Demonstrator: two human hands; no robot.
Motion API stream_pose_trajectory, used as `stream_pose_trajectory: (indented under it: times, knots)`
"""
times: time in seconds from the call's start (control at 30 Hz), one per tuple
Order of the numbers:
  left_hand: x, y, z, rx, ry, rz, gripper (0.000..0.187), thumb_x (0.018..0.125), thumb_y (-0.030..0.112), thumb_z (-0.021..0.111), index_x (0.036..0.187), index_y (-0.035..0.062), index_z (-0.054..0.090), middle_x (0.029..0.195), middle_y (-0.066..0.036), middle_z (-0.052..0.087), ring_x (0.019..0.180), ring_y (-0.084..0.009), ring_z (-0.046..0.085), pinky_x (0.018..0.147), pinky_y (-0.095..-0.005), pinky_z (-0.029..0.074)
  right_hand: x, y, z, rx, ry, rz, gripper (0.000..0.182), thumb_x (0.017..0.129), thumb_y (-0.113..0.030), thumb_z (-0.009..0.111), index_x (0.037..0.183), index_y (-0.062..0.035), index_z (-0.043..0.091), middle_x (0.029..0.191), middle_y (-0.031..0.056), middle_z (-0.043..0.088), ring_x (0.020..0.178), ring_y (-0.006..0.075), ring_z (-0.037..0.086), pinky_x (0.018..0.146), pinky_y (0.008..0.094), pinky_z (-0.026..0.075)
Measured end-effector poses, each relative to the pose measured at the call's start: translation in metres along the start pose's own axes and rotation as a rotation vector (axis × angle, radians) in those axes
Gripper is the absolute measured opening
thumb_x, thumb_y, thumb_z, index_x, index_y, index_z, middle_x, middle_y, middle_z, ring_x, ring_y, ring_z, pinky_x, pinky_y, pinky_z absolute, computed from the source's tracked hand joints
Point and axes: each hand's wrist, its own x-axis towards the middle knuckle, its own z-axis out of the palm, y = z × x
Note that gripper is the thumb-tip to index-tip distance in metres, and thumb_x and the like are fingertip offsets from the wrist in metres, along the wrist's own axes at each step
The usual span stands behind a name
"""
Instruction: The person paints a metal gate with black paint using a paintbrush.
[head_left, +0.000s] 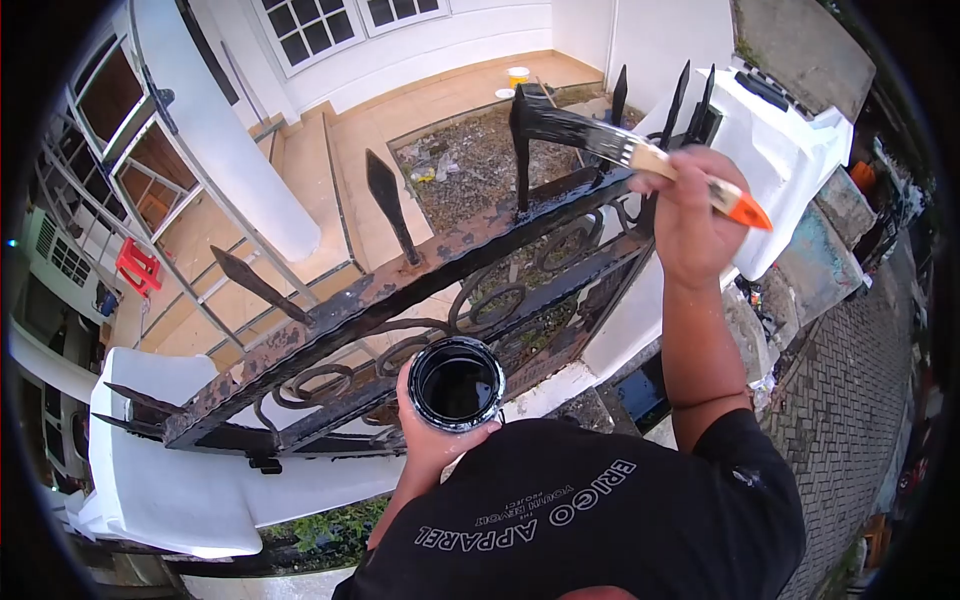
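Note:
My right hand (695, 205) is closed round the wooden handle of a paintbrush (648, 158) with an orange tip. Its dark, wet bristles lie against a spear-shaped spike (520, 140) on top of a metal fence (400, 270). Glossy black covers that spike and the rail near it, while the rail further left is rusty and flaking, with bare-looking spikes (385, 190). Low in front of me, my left hand (425, 435) grips an open can of black paint (457, 385) from the side. The can's rim is smeared with paint.
White cloth or sheeting covers the wall pillars at the right (770, 150) and left (170, 440). Beyond the fence are a tiled porch (400, 130), a small yellow-and-white bucket (518, 77), a red stool (140, 266) and a metal scaffold frame (180, 150). Paving (840, 350) runs along the right.

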Motion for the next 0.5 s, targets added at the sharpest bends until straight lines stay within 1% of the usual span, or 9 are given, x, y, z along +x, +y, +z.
stream_pose_trajectory:
  times: [0.03,0.13,0.17,0.27,0.3,0.4,0.43,0.47,0.5]
  knots:
    - [-0.001,-0.005,-0.001,0.015,0.008,0.010,0.120,0.050,0.020,0.096,0.143,0.0021,0.021,0.132,-0.018,0.051,0.123,-0.0288,0.053,0.107,-0.0418,0.039,0.004,0.005,-0.004,-0.108,-0.046,0.004,0.010,0.095,-0.004,0.056,0.098,0.0029,0.062,0.075,0.0103,0.066,0.065,0.0166,0.065,0.065,0.0289,0.054]
    - [0.001,-0.001,-0.003,0.037,0.006,0.028,0.120,0.050,0.020,0.096,0.142,0.0020,0.021,0.133,-0.018,0.050,0.123,-0.0290,0.053,0.107,-0.0422,0.039,0.019,0.008,-0.026,-0.118,0.014,0.060,0.012,0.096,-0.007,0.056,0.098,0.0029,0.063,0.076,0.0102,0.066,0.066,0.0164,0.065,0.065,0.0292,0.054]
    - [0.000,0.000,-0.003,0.050,0.013,0.035,0.120,0.050,0.020,0.096,0.142,0.0018,0.021,0.132,-0.018,0.050,0.123,-0.0285,0.053,0.107,-0.0419,0.039,0.020,0.007,-0.026,0.069,0.046,0.069,0.014,0.097,-0.009,0.056,0.098,0.0028,0.063,0.076,0.0099,0.065,0.065,0.0161,0.065,0.063,0.0289,0.054]
    - [-0.002,0.000,0.002,0.025,0.039,0.013,0.120,0.049,0.021,0.096,0.142,0.0015,0.022,0.132,-0.018,0.050,0.123,-0.0282,0.053,0.106,-0.0417,0.039,0.015,0.007,-0.001,0.095,-0.030,-0.006,0.014,0.096,-0.009,0.056,0.098,0.0034,0.063,0.076,0.0092,0.064,0.064,0.0160,0.064,0.062,0.0285,0.054]
    - [-0.004,-0.002,0.002,0.045,0.050,0.006,0.120,0.049,0.021,0.096,0.142,0.0017,0.022,0.132,-0.018,0.050,0.123,-0.0286,0.052,0.106,-0.0420,0.039,0.012,0.011,0.001,-0.021,-0.043,0.028,0.015,0.096,-0.009,0.056,0.100,0.0038,0.064,0.075,0.0097,0.064,0.065,0.0163,0.065,0.063,0.0291,0.054]
    - [-0.002,0.000,0.001,0.052,0.034,0.024,0.121,0.049,0.023,0.097,0.142,0.0022,0.021,0.132,-0.018,0.050,0.124,-0.0294,0.052,0.106,-0.0426,0.040,0.020,0.017,-0.014,0.064,0.059,0.139,0.015,0.096,-0.008,0.058,0.101,0.0042,0.064,0.075,0.0091,0.065,0.066,0.0151,0.065,0.064,0.0290,0.054]
    - [-0.002,0.003,0.001,0.094,0.027,0.037,0.122,0.049,0.022,0.097,0.143,0.0025,0.021,0.133,-0.018,0.049,0.124,-0.0292,0.052,0.106,-0.0427,0.040,0.022,0.014,-0.018,0.092,0.062,0.077,0.011,0.091,-0.007,0.064,0.097,0.0018,0.067,0.075,0.0087,0.066,0.068,0.0147,0.064,0.062,0.0292,0.053]
    - [-0.002,0.005,0.003,0.135,0.022,0.050,0.123,0.049,0.022,0.097,0.143,0.0028,0.020,0.133,-0.018,0.049,0.124,-0.0291,0.052,0.106,-0.0428,0.040,0.022,0.013,-0.019,0.106,0.062,0.075,0.011,0.091,-0.007,0.064,0.097,0.0018,0.067,0.075,0.0087,0.066,0.068,0.0147,0.064,0.062,0.0292,0.053]
    - [-0.002,0.006,0.004,0.119,0.028,0.038,0.123,0.049,0.022,0.097,0.144,0.0032,0.020,0.134,-0.018,0.048,0.125,-0.0290,0.051,0.107,-0.0430,0.039,0.023,0.007,-0.017,-0.152,-0.070,-0.169,0.010,0.087,-0.006,0.068,0.095,0.0002,0.068,0.075,0.0084,0.067,0.068,0.0160,0.064,0.061,0.0295,0.053]
